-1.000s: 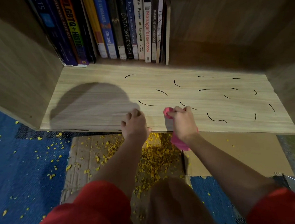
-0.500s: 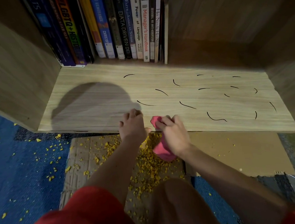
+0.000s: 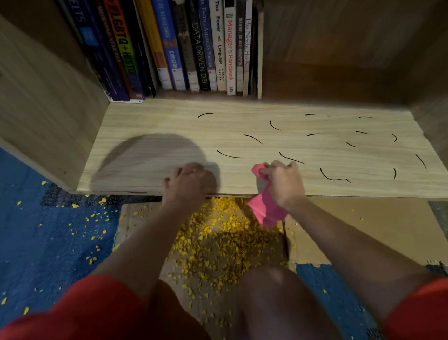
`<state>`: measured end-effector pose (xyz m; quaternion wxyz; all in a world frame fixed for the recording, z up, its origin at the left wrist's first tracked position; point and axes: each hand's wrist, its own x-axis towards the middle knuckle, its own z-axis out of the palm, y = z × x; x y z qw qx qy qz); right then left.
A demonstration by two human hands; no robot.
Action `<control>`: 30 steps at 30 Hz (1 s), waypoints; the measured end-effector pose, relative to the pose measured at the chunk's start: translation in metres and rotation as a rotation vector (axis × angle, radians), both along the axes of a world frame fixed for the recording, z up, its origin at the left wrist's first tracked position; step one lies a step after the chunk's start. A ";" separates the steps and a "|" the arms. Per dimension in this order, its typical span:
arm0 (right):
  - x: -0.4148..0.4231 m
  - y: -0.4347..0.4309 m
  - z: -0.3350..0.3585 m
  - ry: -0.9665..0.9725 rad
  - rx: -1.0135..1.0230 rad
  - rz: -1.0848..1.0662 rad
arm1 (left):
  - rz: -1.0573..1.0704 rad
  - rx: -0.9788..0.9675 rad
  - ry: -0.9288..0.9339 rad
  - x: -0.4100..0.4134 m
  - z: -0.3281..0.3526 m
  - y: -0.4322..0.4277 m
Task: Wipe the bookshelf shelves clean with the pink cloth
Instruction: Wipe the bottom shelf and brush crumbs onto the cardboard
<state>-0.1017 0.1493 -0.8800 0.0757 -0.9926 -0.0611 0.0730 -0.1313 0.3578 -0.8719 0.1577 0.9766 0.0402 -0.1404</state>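
I see a pale wooden shelf board [image 3: 159, 126] across mid-frame. Short black curved marks [image 3: 334, 177] scatter over its right half, and a row of upright books [image 3: 198, 42] stands at its back, upper centre. Below, on the blue carpet [image 3: 34, 240], a cardboard sheet [image 3: 371, 227] carries yellow crumbs [image 3: 223, 240].

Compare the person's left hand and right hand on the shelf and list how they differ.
The left hand holds nothing; the right hand grips the pink cloth, which hangs below the shelf edge. The left hand sits on an unmarked, shadowed stretch; the right hand is beside the black marks. Both rest at the shelf's front edge.
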 end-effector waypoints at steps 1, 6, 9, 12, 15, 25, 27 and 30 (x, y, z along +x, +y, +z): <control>0.006 0.000 -0.001 -0.004 -0.009 -0.014 | 0.049 0.034 -0.008 -0.002 -0.002 0.011; 0.010 0.041 -0.001 -0.049 0.152 0.127 | 0.142 0.083 0.006 -0.007 -0.007 0.023; 0.006 0.067 0.005 -0.127 0.261 0.194 | 0.171 0.124 -0.004 -0.006 -0.009 0.020; -0.002 0.073 0.003 -0.068 0.215 0.195 | 0.199 0.143 -0.011 -0.007 -0.012 0.017; -0.011 0.059 0.001 0.021 0.051 0.260 | 0.194 0.161 -0.022 -0.008 -0.013 0.015; -0.022 0.040 0.008 0.066 -0.143 0.335 | 0.239 -0.027 0.063 0.011 0.011 0.017; -0.017 0.026 0.008 0.092 -0.155 0.250 | 0.229 -0.083 0.068 0.021 0.018 0.012; -0.002 0.029 0.008 0.085 -0.106 0.128 | 0.100 -0.073 0.111 0.035 0.018 0.004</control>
